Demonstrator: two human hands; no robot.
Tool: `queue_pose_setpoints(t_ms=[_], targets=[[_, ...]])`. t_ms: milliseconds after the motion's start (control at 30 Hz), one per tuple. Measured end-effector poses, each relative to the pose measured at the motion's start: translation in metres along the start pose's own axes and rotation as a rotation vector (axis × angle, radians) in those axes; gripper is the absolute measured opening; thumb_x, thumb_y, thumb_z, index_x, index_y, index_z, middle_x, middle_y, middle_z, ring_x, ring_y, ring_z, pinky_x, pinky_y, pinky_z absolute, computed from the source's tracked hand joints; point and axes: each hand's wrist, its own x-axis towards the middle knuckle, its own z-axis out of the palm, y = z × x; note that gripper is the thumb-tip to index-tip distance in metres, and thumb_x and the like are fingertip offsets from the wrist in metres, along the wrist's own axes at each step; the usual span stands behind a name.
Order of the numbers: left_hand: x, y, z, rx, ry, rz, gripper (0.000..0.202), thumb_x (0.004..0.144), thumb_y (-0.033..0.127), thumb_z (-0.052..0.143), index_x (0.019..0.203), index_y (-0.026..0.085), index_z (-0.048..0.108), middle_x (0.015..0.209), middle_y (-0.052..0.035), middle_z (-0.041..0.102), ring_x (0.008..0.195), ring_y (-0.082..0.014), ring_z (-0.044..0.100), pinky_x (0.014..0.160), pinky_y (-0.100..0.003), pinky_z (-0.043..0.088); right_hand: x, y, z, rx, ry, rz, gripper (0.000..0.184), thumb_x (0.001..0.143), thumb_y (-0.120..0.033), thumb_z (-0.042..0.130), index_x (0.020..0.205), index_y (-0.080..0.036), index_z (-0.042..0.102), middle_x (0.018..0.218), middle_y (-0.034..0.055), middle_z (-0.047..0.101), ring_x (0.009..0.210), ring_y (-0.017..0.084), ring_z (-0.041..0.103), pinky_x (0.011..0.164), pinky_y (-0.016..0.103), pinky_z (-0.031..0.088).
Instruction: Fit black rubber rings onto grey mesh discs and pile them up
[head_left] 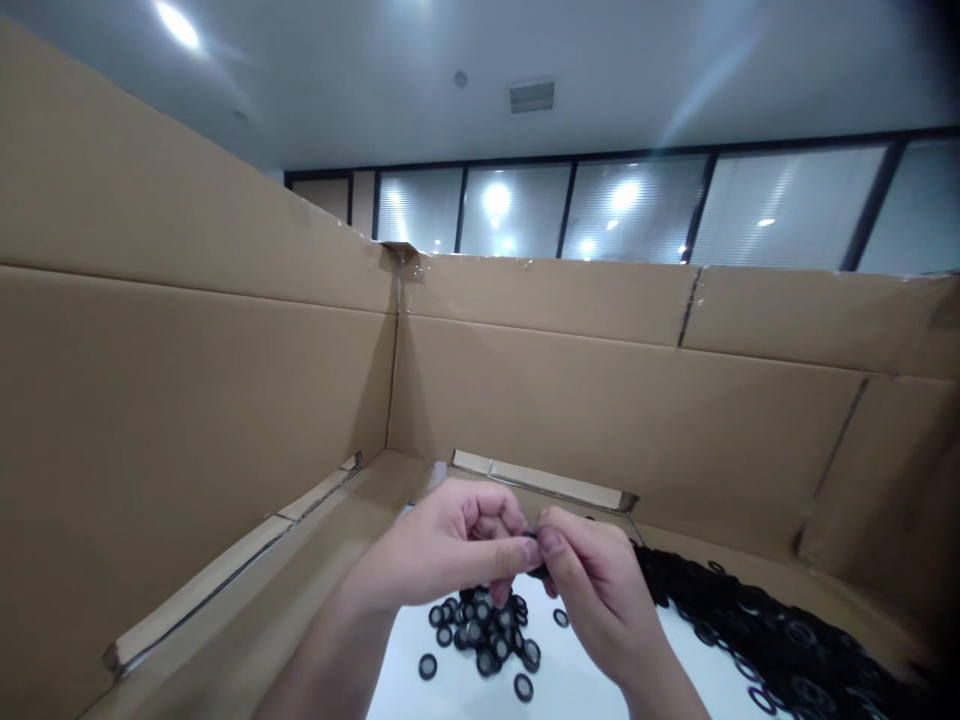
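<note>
My left hand (457,545) and my right hand (596,580) meet in front of me with their thumbs and fingertips pinched together. Between them is a small black piece (538,571), mostly covered by the fingers; it looks like one of the round black parts nearby. Beneath the hands lies a pile of small round black parts with pale centres (484,635). A few sit loose at its edges, such as a single one (523,687) towards the front. A bigger heap of black rings (765,625) spreads out right of my right hand.
Tall cardboard walls (187,400) rise on the left and at the back. Cardboard strips run low along the left wall (240,565) and the back wall (540,480). A white surface (585,685) lies under the parts. Glazed windows with dark frames stand beyond.
</note>
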Motion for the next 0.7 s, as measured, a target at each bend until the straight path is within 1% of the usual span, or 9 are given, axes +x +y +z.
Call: queue_pose_setpoints(t_ms=[67, 133, 267, 400, 533, 700], targets=[[-0.002, 0.001, -0.001, 0.018, -0.003, -0.022, 0.036, 0.081, 0.045, 0.077, 0.077, 0.015, 0.057, 0.053, 0.0019, 0.061, 0.045, -0.0077, 0.053, 0.043, -0.016, 0.037, -0.001, 0.000, -0.001, 0.070, -0.074, 0.015, 0.040, 0.104, -0.036, 0.041, 0.068, -0.021, 0.043, 0.055, -0.0042, 0.043, 0.048, 0.011, 0.041, 0.049, 0.026, 0.029], [-0.002, 0.002, -0.001, 0.030, -0.003, -0.028, 0.036, 0.081, 0.045, 0.077, 0.076, 0.016, 0.056, 0.050, 0.0031, 0.060, 0.042, -0.0069, 0.051, 0.040, -0.015, 0.035, -0.002, -0.001, -0.001, 0.127, -0.108, 0.033, 0.039, 0.105, -0.036, 0.041, 0.069, -0.021, 0.041, 0.055, -0.0050, 0.042, 0.047, 0.011, 0.039, 0.049, 0.025, 0.029], [-0.002, 0.003, -0.001, 0.002, -0.051, -0.043, 0.037, 0.082, 0.044, 0.076, 0.074, 0.018, 0.052, 0.042, 0.0078, 0.052, 0.036, -0.0059, 0.047, 0.036, -0.014, 0.032, -0.002, -0.002, 0.002, 0.169, -0.054, 0.022, 0.039, 0.105, -0.031, 0.039, 0.068, -0.021, 0.039, 0.054, -0.0050, 0.042, 0.048, 0.011, 0.037, 0.049, 0.024, 0.030], [-0.002, 0.002, -0.003, -0.010, -0.087, -0.083, 0.035, 0.084, 0.041, 0.074, 0.074, 0.019, 0.049, 0.041, 0.0083, 0.052, 0.034, -0.0053, 0.045, 0.034, -0.013, 0.027, 0.001, 0.000, 0.008, 0.111, 0.001, -0.012, 0.037, 0.103, -0.028, 0.042, 0.066, -0.021, 0.043, 0.055, -0.0043, 0.045, 0.048, 0.011, 0.040, 0.049, 0.024, 0.031], [0.000, 0.000, -0.007, 0.023, -0.096, -0.115, 0.035, 0.082, 0.036, 0.076, 0.072, 0.019, 0.048, 0.042, 0.0076, 0.054, 0.034, -0.0045, 0.045, 0.034, -0.013, 0.027, 0.003, 0.001, 0.008, 0.033, 0.000, -0.036, 0.037, 0.101, -0.027, 0.044, 0.065, -0.021, 0.045, 0.054, -0.0038, 0.048, 0.048, 0.011, 0.044, 0.048, 0.023, 0.033], [0.002, 0.000, -0.012, 0.007, -0.130, -0.110, 0.036, 0.081, 0.042, 0.077, 0.073, 0.018, 0.051, 0.045, 0.0071, 0.056, 0.035, -0.0046, 0.046, 0.035, -0.014, 0.028, 0.002, 0.002, 0.004, -0.086, 0.009, -0.072, 0.037, 0.101, -0.026, 0.045, 0.065, -0.021, 0.047, 0.054, -0.0036, 0.048, 0.046, 0.010, 0.044, 0.047, 0.023, 0.033]])
